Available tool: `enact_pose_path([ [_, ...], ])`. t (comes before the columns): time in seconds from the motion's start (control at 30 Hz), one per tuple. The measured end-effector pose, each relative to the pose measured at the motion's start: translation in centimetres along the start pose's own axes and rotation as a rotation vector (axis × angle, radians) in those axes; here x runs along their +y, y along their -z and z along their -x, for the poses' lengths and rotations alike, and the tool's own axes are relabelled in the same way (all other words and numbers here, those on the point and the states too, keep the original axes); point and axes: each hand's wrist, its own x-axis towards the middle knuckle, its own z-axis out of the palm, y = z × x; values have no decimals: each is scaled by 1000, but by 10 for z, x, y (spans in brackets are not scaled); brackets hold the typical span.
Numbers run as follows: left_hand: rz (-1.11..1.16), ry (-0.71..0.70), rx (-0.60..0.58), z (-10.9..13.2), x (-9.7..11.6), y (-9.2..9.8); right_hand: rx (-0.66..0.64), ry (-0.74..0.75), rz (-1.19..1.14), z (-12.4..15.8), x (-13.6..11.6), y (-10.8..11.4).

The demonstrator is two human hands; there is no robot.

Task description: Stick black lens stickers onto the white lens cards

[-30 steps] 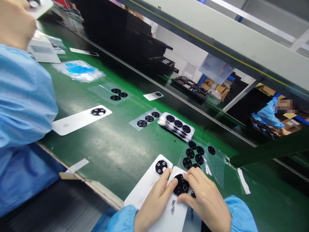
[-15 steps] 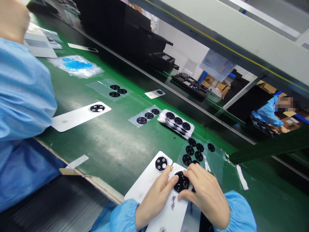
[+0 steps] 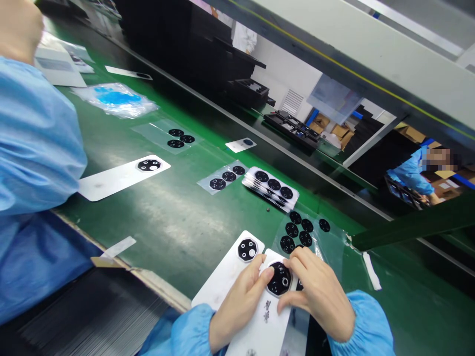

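My left hand [image 3: 239, 301] and my right hand [image 3: 319, 291] rest on a white phone back cover [image 3: 265, 321] at the bottom middle. Their fingertips press around a round black camera lens piece [image 3: 279, 279] seated in that cover. A second white cover [image 3: 230, 277] with its own black camera ring [image 3: 247, 249] lies under it to the left. Just beyond my right hand is a clear film sheet [image 3: 322, 242] carrying several black lens discs [image 3: 299, 230].
A co-worker's blue sleeve [image 3: 35, 138] fills the left. On the green belt [image 3: 174, 217] lie another white cover [image 3: 122, 178], film strips with black discs [image 3: 222, 180], a stack of lens sheets [image 3: 272, 190] and a blue bag [image 3: 117, 99]. Another person works far right.
My fingers have shifted slightly around the black lens piece, with the right fingers moving off its top. The view has tilted a little; nothing else on the belt has moved.
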Motion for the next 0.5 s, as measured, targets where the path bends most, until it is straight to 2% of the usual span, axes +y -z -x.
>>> enact_pose_path([
  [0.13,68,15,-11,0,1,-1,33,-74,-139,6,5,0],
  [0.23,168,51,-37,-1,1,-2,116,-282,-336,17,8,-3],
  [0.3,246,96,-47,-2,0,-3,157,-476,-536,24,8,-7],
  [0.4,355,145,-74,-5,-4,-4,127,-736,-953,30,4,-12],
  [0.5,397,137,-84,-8,-7,-6,95,-825,-1312,31,-3,-14],
])
